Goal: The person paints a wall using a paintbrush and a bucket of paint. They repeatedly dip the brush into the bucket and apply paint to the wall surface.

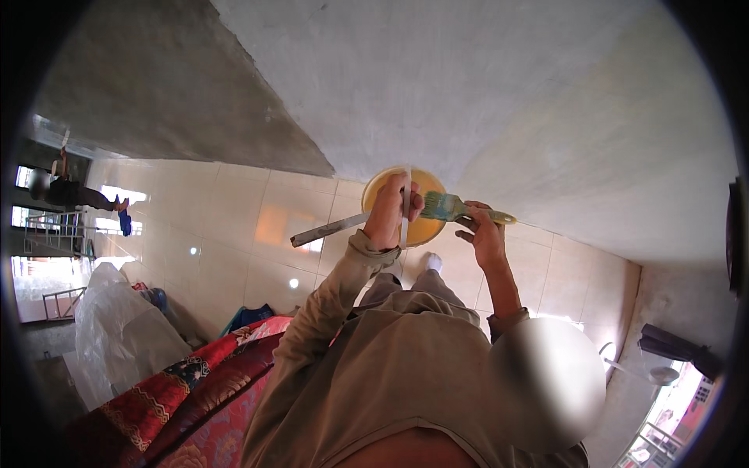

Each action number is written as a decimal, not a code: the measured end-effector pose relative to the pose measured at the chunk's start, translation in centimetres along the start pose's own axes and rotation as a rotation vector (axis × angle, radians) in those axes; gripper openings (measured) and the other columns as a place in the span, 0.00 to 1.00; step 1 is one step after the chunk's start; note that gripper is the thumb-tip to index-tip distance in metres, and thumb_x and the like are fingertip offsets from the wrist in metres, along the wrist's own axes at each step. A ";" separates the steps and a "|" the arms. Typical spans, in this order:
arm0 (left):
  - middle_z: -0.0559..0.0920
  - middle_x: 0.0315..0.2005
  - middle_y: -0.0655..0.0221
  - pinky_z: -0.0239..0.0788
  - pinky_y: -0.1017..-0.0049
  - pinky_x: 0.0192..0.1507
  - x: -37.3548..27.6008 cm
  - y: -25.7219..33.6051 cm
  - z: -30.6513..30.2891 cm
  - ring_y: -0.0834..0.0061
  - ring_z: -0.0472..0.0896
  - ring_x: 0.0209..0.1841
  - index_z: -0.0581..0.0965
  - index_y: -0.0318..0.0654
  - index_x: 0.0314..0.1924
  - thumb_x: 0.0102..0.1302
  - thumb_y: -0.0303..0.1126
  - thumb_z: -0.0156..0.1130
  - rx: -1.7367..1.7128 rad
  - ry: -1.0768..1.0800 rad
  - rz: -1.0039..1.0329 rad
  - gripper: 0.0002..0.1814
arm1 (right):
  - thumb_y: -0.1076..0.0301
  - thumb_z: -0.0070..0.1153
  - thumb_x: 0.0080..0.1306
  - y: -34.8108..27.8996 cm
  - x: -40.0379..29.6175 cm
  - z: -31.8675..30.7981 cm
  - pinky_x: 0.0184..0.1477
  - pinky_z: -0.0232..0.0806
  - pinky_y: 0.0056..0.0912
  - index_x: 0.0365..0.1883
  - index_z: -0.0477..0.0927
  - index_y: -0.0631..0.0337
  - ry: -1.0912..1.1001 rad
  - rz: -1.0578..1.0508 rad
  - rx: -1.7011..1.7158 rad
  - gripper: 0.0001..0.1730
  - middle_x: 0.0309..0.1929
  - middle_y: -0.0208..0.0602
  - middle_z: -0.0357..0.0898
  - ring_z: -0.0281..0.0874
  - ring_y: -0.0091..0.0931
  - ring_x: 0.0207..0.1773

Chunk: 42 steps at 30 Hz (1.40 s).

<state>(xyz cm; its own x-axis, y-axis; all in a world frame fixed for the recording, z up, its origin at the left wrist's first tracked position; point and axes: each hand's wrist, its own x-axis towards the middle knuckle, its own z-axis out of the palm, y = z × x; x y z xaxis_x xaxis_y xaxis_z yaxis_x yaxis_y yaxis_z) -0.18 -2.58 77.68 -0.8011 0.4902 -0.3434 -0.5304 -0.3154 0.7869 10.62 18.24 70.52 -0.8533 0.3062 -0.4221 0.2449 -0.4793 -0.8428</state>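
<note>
My left hand (393, 212) is closed around a yellow bucket's pale handle (405, 231) and a long, grey-smeared flat strip (336, 229), which sticks out to the left. The bucket (436, 237) hangs or stands below that hand; which one cannot be told. In my right hand (483, 231) is a wide paintbrush (447, 206) with a yellowish handle and green-stained bristles. The bristles point left, over the bucket's opening and close to my left fingers. A plastered wall (409, 99) rises just beyond, with a darker grey area at the left.
Pale floor tiles (228, 205) run along the wall. Behind me on the left lie red patterned bedding (193, 386) and something under clear plastic sheeting (126, 333). Farther left, another person (76, 193) reaches toward the wall near metal scaffolding (55, 231). A standing fan (661, 375) is at right.
</note>
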 end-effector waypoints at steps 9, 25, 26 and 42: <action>0.74 0.25 0.68 0.62 0.73 0.33 -0.5 -1.0 0.0 0.76 0.71 0.28 0.73 0.40 0.44 0.76 0.55 0.50 -0.077 -0.100 0.026 0.23 | 0.41 0.45 0.77 5.9 -0.1 -4.9 0.56 0.70 0.47 0.69 0.68 0.41 -0.211 0.063 0.450 0.28 0.69 0.29 0.68 0.68 0.34 0.68; 0.74 0.22 0.70 0.63 0.75 0.27 -0.9 -8.9 -3.2 0.77 0.70 0.22 0.73 0.39 0.41 0.72 0.50 0.56 -0.136 0.229 -0.018 0.20 | 0.82 0.62 0.67 -24.1 -0.6 -2.7 0.48 0.76 0.27 0.53 0.85 0.63 0.167 -1.259 -0.771 0.16 0.56 0.41 0.83 0.81 0.25 0.52; 0.74 0.22 0.71 0.62 0.75 0.27 -1.1 -9.2 -3.4 0.77 0.70 0.22 0.73 0.39 0.40 0.72 0.50 0.56 -0.129 0.238 -0.005 0.20 | 0.82 0.63 0.66 -24.8 0.0 -2.7 0.48 0.77 0.28 0.53 0.85 0.62 0.139 -1.273 -0.804 0.17 0.56 0.41 0.83 0.83 0.27 0.52; 0.71 0.17 0.72 0.60 0.75 0.24 -0.6 -11.8 -7.1 0.78 0.67 0.18 0.74 0.40 0.34 0.74 0.50 0.53 -0.134 0.298 0.043 0.20 | 0.80 0.65 0.66 -38.2 0.6 0.1 0.56 0.81 0.34 0.53 0.85 0.58 0.171 -1.722 -1.001 0.17 0.58 0.42 0.84 0.85 0.34 0.58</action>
<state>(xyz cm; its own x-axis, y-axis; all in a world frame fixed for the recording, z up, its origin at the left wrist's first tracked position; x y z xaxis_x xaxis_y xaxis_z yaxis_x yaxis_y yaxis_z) 4.60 -4.86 64.96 -0.8591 0.2212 -0.4615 -0.5100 -0.4445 0.7365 0.70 36.63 102.47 -0.4004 -0.0517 0.9149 -0.4584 0.8758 -0.1511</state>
